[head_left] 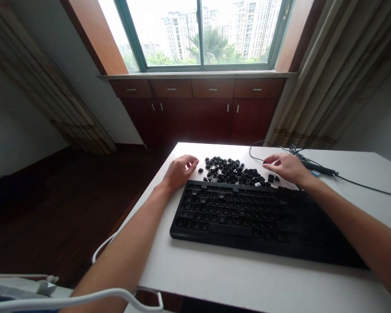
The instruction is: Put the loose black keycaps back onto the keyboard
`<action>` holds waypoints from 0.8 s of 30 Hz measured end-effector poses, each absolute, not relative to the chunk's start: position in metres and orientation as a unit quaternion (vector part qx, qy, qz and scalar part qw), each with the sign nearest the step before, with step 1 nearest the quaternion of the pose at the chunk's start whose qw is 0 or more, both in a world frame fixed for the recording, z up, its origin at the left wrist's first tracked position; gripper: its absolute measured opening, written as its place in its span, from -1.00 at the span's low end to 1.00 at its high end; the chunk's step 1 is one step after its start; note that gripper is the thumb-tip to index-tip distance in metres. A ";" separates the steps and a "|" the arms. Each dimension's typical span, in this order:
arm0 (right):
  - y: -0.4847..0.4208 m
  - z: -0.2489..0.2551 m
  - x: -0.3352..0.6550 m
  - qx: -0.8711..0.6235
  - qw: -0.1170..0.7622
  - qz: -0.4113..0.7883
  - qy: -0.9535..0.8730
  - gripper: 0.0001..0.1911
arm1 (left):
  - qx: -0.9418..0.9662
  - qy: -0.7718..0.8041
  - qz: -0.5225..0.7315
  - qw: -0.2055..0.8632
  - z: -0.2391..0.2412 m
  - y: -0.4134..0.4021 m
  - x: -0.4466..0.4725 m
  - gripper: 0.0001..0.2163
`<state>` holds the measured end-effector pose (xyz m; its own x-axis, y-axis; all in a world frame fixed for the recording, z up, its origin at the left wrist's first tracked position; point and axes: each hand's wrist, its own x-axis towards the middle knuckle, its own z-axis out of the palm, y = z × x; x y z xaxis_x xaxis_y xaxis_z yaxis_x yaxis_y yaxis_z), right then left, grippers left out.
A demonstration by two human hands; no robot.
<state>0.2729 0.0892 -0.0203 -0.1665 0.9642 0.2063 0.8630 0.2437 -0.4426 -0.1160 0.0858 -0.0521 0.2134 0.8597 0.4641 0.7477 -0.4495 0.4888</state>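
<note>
A black keyboard (pixel 228 211) lies on the white table, many of its keycaps off and the square sockets bare. Behind its top edge spreads a pile of loose black keycaps (pixel 228 169). My left hand (pixel 182 168) rests on the table at the keyboard's upper left corner, fingers loosely curved, with nothing visible in them. A single keycap (pixel 200 171) lies just right of it. To the right of the pile, my right hand (pixel 285 167) pinches a small black keycap (pixel 265 163) between thumb and fingertips. My right forearm crosses above the keyboard's right part and hides some of it.
A black cable (pixel 257 142) loops behind my right hand to a dark handheld tool (pixel 319 168) on the white table (pixel 208 269). Close to me at lower left runs a white curved tube (pixel 97 296). Wooden cabinets (pixel 202 113) stand below the window beyond the table.
</note>
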 end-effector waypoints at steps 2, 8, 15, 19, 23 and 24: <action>0.089 -0.021 0.274 -0.607 0.212 0.117 -0.757 -0.67 | 0.785 0.512 0.338 0.083 -0.052 0.086 -0.116 -0.67; 0.086 -0.026 0.275 -0.605 0.188 0.138 -0.761 -0.65 | 0.793 0.502 0.335 0.085 -0.051 0.085 -0.116 -0.68; 0.083 -0.021 0.282 -0.591 0.198 0.153 -0.767 -0.63 | 0.788 0.512 0.332 0.086 -0.050 0.085 -0.115 -0.65; 0.086 -0.012 0.285 -0.598 0.219 0.133 -0.759 -0.63 | 0.785 0.511 0.338 0.088 -0.049 0.085 -0.114 -0.65; 0.090 -0.008 0.270 -0.573 0.224 0.131 -0.777 -0.66 | 0.784 0.511 0.341 0.091 -0.050 0.085 -0.114 -0.66; 0.090 -0.008 0.264 -0.557 0.222 0.135 -0.789 -0.68 | 0.783 0.513 0.340 0.091 -0.050 0.085 -0.114 -0.66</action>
